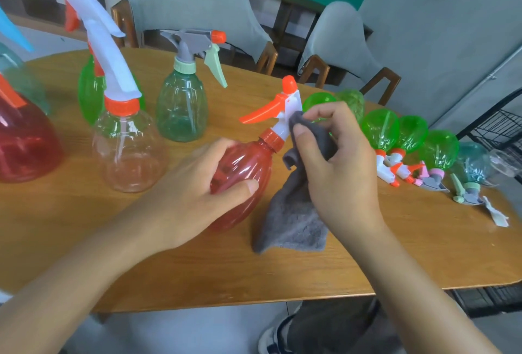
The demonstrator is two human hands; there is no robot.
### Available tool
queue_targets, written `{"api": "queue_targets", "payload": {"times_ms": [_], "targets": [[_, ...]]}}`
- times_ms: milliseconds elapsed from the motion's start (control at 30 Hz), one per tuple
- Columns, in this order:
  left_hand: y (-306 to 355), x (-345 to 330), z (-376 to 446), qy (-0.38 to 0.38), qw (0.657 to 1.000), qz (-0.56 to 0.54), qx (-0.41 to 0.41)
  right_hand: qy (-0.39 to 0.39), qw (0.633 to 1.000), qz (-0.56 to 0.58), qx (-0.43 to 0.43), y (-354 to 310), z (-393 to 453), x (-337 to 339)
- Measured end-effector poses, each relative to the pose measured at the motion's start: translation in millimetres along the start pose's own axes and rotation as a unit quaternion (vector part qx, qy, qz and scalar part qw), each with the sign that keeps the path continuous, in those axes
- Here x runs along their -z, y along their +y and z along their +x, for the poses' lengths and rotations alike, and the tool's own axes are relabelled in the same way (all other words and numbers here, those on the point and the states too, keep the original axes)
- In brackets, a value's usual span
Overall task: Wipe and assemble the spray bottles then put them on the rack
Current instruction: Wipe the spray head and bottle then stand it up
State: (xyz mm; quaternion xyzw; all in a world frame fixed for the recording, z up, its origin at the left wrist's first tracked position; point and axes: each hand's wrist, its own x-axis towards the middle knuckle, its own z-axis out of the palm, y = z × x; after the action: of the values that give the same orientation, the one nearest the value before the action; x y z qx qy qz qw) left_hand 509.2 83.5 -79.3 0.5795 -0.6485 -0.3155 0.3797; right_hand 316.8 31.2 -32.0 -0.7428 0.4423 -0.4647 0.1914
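A red spray bottle (243,181) with a white and orange trigger head (282,107) is tilted above the wooden table (197,277). My left hand (192,195) grips its body. My right hand (336,164) pinches a grey cloth (293,218) against the white neck of the trigger head; the rest of the cloth hangs down to the table. A black wire rack (497,127) shows at the right edge, beside the table.
Upright assembled bottles stand at the left: a clear one (127,144), a teal one (180,102), a green one (87,93) and a red one (22,144). Several green bottles (381,127) lie in a row at the right. Grey chairs (197,3) stand behind the table.
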Motion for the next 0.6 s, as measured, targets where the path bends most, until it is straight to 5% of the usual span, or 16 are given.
{"api": "queue_targets", "payload": {"times_ms": [200,467,600], "targets": [[-5,-1,5,0.019,1.000,0.003,-0.008,-0.086,0.995,-0.044,0.009,5,-16,-6],[-1,-1,6,0.005,1.000,-0.007,-0.008,0.009,1.000,0.020,-0.019,11,-6,-2],[-3,-1,8,0.001,1.000,0.004,-0.008,-0.013,1.000,-0.001,-0.010,8,-7,-4]]}}
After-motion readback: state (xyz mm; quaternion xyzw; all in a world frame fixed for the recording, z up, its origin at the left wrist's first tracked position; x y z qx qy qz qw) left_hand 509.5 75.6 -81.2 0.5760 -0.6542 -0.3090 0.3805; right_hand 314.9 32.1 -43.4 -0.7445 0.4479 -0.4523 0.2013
